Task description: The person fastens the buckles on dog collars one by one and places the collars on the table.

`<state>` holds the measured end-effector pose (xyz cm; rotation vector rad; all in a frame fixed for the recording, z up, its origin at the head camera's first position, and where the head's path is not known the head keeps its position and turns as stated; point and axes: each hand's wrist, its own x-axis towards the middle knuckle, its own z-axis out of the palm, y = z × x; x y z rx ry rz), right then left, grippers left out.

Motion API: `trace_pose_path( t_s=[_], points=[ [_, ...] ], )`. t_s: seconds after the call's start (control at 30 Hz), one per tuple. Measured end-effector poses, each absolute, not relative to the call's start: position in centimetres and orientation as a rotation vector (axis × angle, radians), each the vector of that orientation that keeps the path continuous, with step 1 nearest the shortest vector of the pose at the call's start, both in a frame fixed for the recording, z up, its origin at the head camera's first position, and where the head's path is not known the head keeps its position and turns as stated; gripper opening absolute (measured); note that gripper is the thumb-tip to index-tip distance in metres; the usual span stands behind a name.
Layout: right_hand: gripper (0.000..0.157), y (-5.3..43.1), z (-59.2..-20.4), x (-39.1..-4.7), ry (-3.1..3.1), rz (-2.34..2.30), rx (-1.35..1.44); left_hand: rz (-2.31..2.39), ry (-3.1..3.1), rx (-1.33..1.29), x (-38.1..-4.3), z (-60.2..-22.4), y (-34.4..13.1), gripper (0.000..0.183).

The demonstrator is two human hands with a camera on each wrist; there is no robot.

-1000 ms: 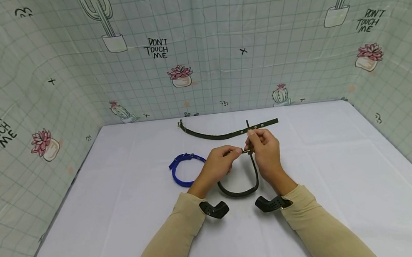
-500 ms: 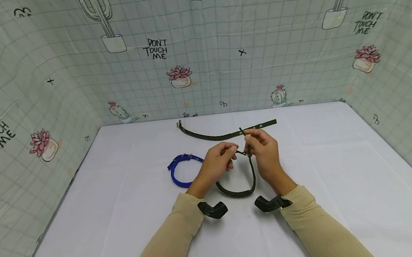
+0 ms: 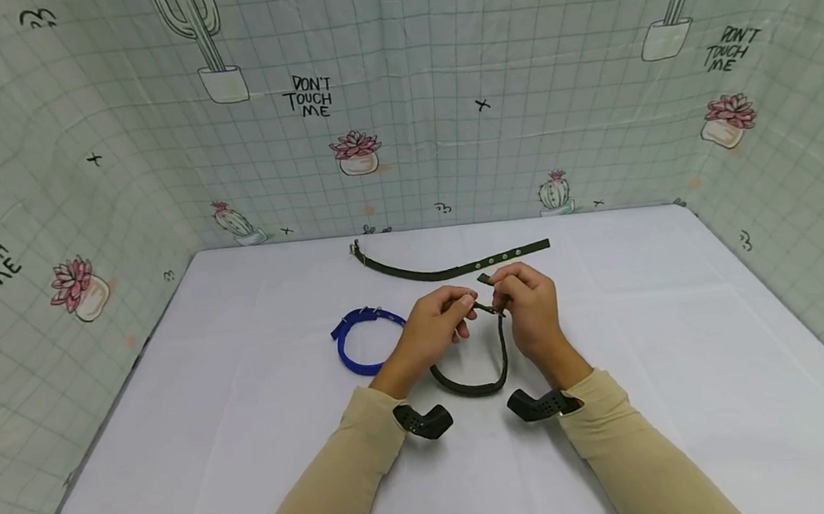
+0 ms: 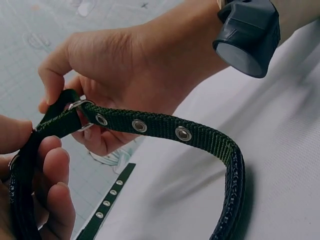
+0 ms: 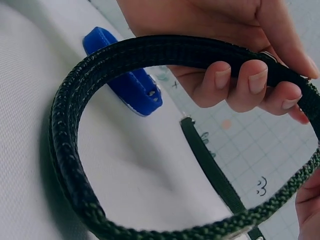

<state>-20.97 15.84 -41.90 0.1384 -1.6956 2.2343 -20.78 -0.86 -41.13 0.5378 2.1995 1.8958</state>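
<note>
Both hands hold a dark green pet collar point(image 3: 471, 390), bent into a loop that hangs toward the table. My left hand point(image 3: 432, 322) pinches the strap just left of the metal buckle point(image 4: 79, 106). On the other side, my right hand point(image 3: 533, 303) has thumb and fingers on the strap's end, whose tip point(image 3: 485, 279) pokes out past the fingers. The strap passes through the buckle, and several metal eyelets point(image 4: 139, 126) show along it in the left wrist view. Part of the buckle area is hidden behind fingers in the head view.
A blue collar point(image 3: 367, 315), closed in a ring, lies left of the left hand. Behind the hands a second green collar point(image 3: 421, 275) lies stretched out, eyelets toward the right. The white tabletop point(image 3: 247, 408) meets a printed cloth backdrop point(image 3: 430, 138).
The strap's tip stood upright above my right hand; it has come down and tilted left. Both hands stay almost in place, still holding the collar. The lying collars have not moved.
</note>
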Motion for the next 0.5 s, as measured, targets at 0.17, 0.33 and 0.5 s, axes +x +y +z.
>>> trace_pose_path(
  t_s=[0.17, 0.33, 0.5],
  points=[
    [0.019, 15.9, -41.7, -21.1, -1.696, 2.251, 0.147, 1.895, 2.217, 0.581, -21.0, -40.9, -1.1, 0.025],
    [0.027, 16.2, -41.7, -21.2, -1.736, 2.278, 0.197, 1.914, 2.229, 0.574, -21.2, -40.9, -1.5, 0.024],
    [0.031, 16.4, -41.8, -21.1, -1.813, 2.255, 0.244, 1.931, 2.229, 0.551, -21.3, -40.7, -1.9, 0.025]
  ],
)
